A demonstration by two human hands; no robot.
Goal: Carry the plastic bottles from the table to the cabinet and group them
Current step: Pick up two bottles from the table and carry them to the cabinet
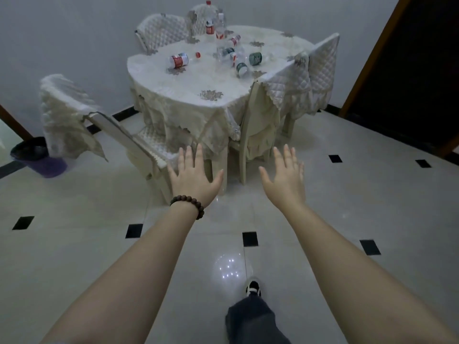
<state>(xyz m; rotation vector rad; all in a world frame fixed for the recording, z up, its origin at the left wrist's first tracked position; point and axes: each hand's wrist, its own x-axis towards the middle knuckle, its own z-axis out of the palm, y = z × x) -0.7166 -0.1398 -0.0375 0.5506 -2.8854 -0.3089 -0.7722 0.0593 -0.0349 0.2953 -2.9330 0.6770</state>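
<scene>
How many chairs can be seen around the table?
4: one chair at front left, pulled out; one at front right; one at the right side; one behind the table. More may be hidden.

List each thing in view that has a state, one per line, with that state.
left hand: open, fingers spread, empty
right hand: open, fingers spread, empty
red-label bottle: lying on its side, apart from the rest
green-label bottle: lying on its side
upright bottles: standing at the far edge
table: cloth-covered, bottles not yet cleared
</scene>
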